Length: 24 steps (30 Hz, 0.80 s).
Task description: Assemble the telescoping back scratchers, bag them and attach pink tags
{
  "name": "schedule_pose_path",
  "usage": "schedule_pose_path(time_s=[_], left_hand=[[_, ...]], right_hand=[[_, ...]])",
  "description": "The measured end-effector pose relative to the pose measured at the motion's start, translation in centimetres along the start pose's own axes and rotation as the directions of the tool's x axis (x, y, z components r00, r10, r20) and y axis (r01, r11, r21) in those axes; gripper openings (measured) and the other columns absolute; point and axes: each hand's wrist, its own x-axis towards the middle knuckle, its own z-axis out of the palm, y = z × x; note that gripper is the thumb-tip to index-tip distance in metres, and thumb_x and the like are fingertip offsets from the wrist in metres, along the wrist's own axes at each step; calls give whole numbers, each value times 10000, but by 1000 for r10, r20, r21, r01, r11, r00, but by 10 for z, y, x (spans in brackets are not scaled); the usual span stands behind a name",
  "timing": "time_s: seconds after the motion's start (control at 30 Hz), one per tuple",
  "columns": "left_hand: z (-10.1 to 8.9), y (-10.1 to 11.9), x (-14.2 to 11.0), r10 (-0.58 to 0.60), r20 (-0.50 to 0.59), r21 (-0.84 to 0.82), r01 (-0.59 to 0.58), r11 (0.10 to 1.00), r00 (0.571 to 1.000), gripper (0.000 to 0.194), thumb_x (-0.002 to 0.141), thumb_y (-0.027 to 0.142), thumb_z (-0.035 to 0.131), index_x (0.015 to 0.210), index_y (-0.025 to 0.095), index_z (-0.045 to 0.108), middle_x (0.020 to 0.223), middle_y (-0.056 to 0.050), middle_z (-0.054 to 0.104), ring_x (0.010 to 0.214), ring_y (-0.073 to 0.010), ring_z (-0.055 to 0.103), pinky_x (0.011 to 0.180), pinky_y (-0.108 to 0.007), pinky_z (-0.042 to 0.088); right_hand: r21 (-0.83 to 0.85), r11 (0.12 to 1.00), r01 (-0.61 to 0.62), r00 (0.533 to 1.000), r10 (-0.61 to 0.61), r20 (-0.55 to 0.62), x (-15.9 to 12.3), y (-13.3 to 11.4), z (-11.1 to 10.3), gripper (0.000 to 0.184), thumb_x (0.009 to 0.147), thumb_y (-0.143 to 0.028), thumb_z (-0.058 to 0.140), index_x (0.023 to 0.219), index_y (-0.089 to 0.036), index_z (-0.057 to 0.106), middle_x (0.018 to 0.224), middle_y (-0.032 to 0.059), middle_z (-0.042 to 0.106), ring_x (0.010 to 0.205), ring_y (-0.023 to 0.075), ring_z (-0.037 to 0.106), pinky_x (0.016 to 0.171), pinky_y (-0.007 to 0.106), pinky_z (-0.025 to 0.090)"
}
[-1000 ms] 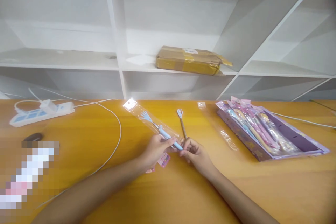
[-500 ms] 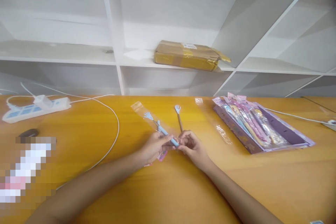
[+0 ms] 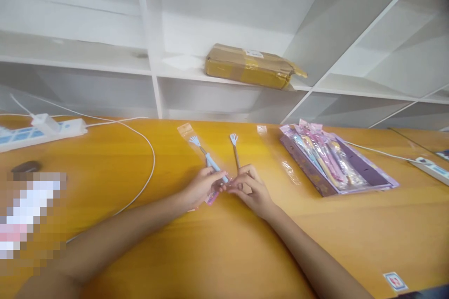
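Note:
My left hand [image 3: 201,189] is closed around the blue handle of a small back scratcher [image 3: 216,168]; its pale blue hand-shaped head points away to the upper left. A clear plastic sleeve [image 3: 185,131] lies along and beneath it. My right hand [image 3: 254,191] is closed in a pinch at the near end of that handle, and whatever its fingertips grip is too small to make out. Just beyond the right fingers lies a second back scratcher [image 3: 235,149], with a similar head on a thin rod; its near end is hidden by the hand. A pink printed piece [image 3: 211,197] shows under my left hand.
On the right stands an open purple box [image 3: 377,175] with several wrapped back scratchers. Clear wrappers [image 3: 290,173] lie left of it. A power strip [image 3: 68,130] and white cable [image 3: 152,154] are at left. A taped carton [image 3: 250,67] rests on the shelf behind.
The view has shifted slightly. My right fingers have moved off the handle's side to its near end, with fingertips pinched there. My left hand keeps its hold on the back scratcher.

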Motion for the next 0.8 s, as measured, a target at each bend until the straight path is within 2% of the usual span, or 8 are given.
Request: schedule_pose_path(time_s=[0.03, 0.13, 0.23, 0.3, 0.4, 0.5, 0.67, 0.8], left_hand=[[-2, -1, 2, 8, -16, 10, -7, 1000, 1000, 427, 763, 459, 920, 887, 133, 674, 787, -23, 688, 632, -88, 625, 560, -204, 440], [-6, -2, 6, 60, -31, 34, -59, 998, 998, 427, 763, 452, 925, 923, 147, 672, 797, -1, 662, 621, -73, 581, 572, -202, 427], [-8, 3, 8, 141, -21, -6, -141, 990, 990, 421, 818, 476, 885, 970, 162, 648, 844, 6, 655, 617, -60, 554, 573, -195, 414], [-8, 5, 8, 172, -15, 4, -172, 985, 985, 413, 848, 483, 859, 981, 161, 638, 877, -1, 662, 625, -57, 554, 575, -191, 413], [-7, 4, 7, 165, 35, 79, -167, 983, 986, 440, 844, 486, 863, 1044, 168, 636, 929, -21, 693, 684, -88, 614, 616, -206, 467], [-7, -3, 4, 146, 80, 192, -159, 968, 986, 474, 867, 533, 831, 1115, 185, 626, 950, -32, 714, 711, -119, 654, 622, -227, 499], [-11, -11, 2, 116, 113, 390, -151, 908, 987, 500, 901, 650, 738, 1017, 192, 578, 715, 32, 629, 460, -86, 490, 401, -210, 335], [-14, -15, 5, 97, 149, 446, -154, 882, 984, 525, 920, 698, 682, 969, 189, 564, 686, 38, 606, 427, -80, 459, 394, -223, 316]], right_hand=[[-48, 998, 28, 999, -29, -35, 0, 0, 0, 66, 999, -202, 732, 1024, -261, 747, 998, 51, 511, 925, 195, 601, 766, 328, 554], [-182, 973, 145, 983, -162, -86, -1, -2, -1, 182, 1004, -110, 681, 1001, -264, 779, 1022, 64, 529, 963, 194, 614, 770, 320, 540], [-291, 919, 268, 956, -292, -41, -2, -6, -2, 203, 1026, -101, 641, 1071, -261, 759, 1099, 80, 654, 996, 206, 642, 833, 362, 522], [-342, 890, 301, 946, -323, -8, -3, -10, -1, 186, 1040, -116, 628, 1083, -261, 735, 1085, 64, 738, 1072, 238, 645, 895, 407, 475], [-339, 903, 264, 959, -284, -9, -3, -17, 2, 170, 1057, -129, 606, 1065, -266, 705, 982, 32, 776, 1126, 261, 628, 925, 431, 405], [-258, 948, 183, 981, -195, -20, -1, -22, 5, 146, 1078, -150, 571, 1046, -255, 667, 940, 30, 749, 1021, 235, 633, 899, 417, 388], [-230, 971, 68, 995, -82, -53, 2, -25, 8, 94, 1069, -167, 610, 1031, -243, 652, 918, 28, 709, 906, 213, 598, 866, 403, 388], [-248, 968, 42, 996, -60, -66, 2, -24, 9, 74, 1047, -178, 665, 1022, -244, 685, 906, 29, 674, 889, 211, 564, 829, 390, 389]])
